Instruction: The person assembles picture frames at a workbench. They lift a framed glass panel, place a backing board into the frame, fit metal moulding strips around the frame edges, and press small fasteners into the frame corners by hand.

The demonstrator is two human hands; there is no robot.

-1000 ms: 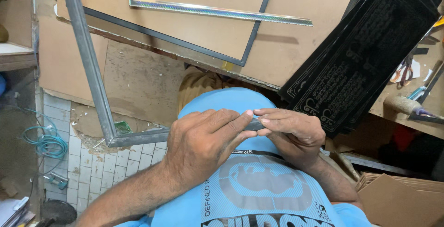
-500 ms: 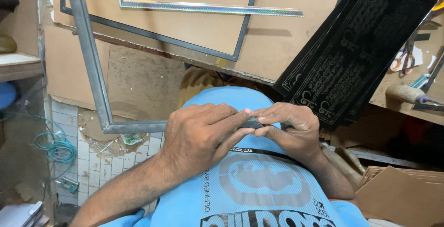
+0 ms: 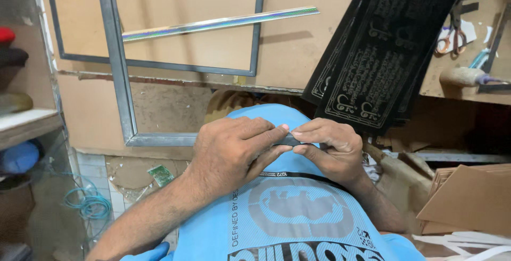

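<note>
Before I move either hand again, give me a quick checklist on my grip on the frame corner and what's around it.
1. Left hand on the grey metal frame: fingers wrap the near corner end. Ok.
2. Right hand pinching the same end: fingertips meet the left hand's. Ok.
3. Corner joint itself: hidden under the fingers. Cannot tell.
4. Frame support: the far part lies on the brown board, the near part overhangs toward the lap. Ok.
5. Iridescent strip: lies loose on the board, inside the frame. Ok.
6. Black printed panels: overhang the bench edge close above the right hand. Not ok.
</note>
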